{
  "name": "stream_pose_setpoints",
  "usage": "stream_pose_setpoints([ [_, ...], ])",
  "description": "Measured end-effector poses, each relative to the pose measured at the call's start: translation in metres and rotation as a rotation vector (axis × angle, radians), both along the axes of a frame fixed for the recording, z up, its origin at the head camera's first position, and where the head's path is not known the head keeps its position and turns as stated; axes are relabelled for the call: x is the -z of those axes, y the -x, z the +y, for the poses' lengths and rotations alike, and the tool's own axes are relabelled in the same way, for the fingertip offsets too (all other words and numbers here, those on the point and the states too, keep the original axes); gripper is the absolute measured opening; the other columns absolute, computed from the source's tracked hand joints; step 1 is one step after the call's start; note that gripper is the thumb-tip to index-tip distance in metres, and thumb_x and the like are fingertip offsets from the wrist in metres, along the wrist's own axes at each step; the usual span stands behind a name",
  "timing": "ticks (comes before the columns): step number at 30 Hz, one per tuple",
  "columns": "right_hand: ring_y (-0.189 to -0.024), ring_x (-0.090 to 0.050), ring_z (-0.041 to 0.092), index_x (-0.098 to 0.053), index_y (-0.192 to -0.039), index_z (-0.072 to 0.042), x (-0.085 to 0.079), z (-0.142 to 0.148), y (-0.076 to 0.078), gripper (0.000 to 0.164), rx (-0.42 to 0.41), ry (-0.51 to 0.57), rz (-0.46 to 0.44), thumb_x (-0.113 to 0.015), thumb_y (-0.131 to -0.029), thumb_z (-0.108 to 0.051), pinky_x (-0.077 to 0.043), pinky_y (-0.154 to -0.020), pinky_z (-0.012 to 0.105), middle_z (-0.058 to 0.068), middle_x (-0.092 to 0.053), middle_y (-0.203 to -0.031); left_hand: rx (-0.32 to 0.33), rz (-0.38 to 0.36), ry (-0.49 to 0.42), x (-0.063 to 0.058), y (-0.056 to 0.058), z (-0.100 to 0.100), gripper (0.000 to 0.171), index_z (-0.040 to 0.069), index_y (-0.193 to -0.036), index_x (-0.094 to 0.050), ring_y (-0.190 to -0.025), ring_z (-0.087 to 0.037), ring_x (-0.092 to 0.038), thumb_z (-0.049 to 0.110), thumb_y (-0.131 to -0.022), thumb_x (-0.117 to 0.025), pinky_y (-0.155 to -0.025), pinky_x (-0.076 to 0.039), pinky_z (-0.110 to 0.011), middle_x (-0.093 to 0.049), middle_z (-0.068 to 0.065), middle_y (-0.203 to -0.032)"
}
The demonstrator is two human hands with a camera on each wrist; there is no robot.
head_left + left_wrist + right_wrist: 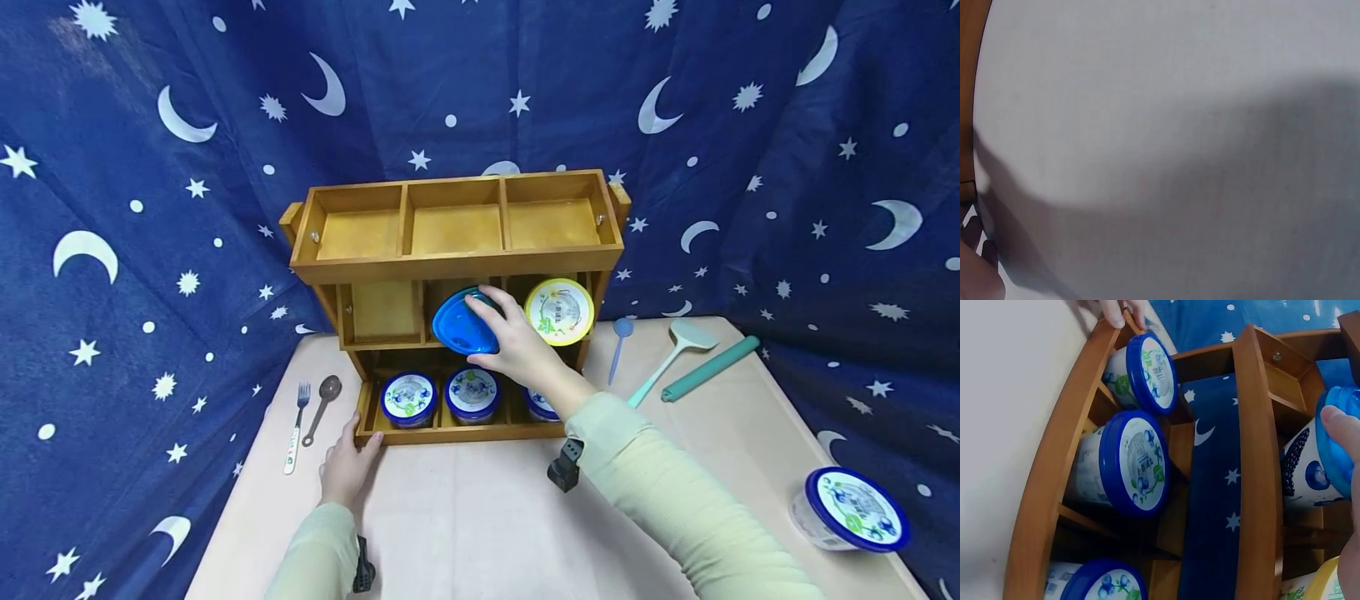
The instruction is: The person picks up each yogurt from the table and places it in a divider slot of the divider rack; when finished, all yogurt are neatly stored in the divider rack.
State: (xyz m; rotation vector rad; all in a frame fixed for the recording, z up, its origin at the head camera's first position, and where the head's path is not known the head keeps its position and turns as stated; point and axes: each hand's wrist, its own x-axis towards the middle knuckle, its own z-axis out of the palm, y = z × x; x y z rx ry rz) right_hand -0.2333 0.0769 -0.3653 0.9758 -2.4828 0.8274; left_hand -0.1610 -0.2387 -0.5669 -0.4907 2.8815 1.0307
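Note:
My right hand (521, 342) grips a tub with a translucent blue lid (463, 323) at the rack's middle tier, in front of the centre compartment. In the right wrist view its side shows dark berry pictures, and my thumb (1342, 430) presses the lid. My left hand (347, 468) holds the lower left front corner of the wooden rack (457, 268). On the bottom tier stand a left blueberry tub (408, 398), a middle one (472, 392) and a right one (538, 405) partly hidden by my right arm. A yellow-lidded tub (559, 312) occupies the middle tier's right compartment.
Left of the rack lie a fork (297, 429) and a brown spoon (322, 408). To the right are a blue spoon (619, 342), a pale green spatula (675, 350) and a green rod (708, 369). Another blue-lidded tub (851, 510) stands near the table's right edge.

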Motion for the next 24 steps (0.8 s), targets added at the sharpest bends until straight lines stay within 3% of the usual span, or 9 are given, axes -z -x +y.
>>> stream_pose_setpoints([
  [12, -0.133, -0.031, 0.035, -0.035, -0.145, -0.012, -0.0101, -0.0041, 0.0058, 0.081, -0.002, -0.122, -0.029, -0.078, -0.078, -0.027, -0.034, -0.104, 0.044, 0.016, -0.025, -0.148, 0.014, 0.008, 0.005, -0.0011, 0.0004, -0.0007, 0.076, 0.019, -0.15, -0.021, -0.122, -0.046, -0.037, 0.059, -0.09, -0.046, -0.096, -0.022, -0.062, -0.035, -0.023, -0.144],
  [24, -0.135, -0.027, 0.037, -0.031, -0.146, -0.011, -0.0109, 0.0006, 0.0012, 0.084, -0.001, -0.146, -0.028, -0.078, -0.077, -0.027, -0.033, -0.104, 0.046, 0.017, -0.019, -0.152, 0.01, -0.017, -0.004, -0.0036, -0.0018, 0.0005, 0.076, 0.019, -0.15, -0.019, -0.123, -0.046, -0.035, 0.059, -0.09, -0.045, -0.097, -0.021, -0.062, -0.034, -0.022, -0.146],
])
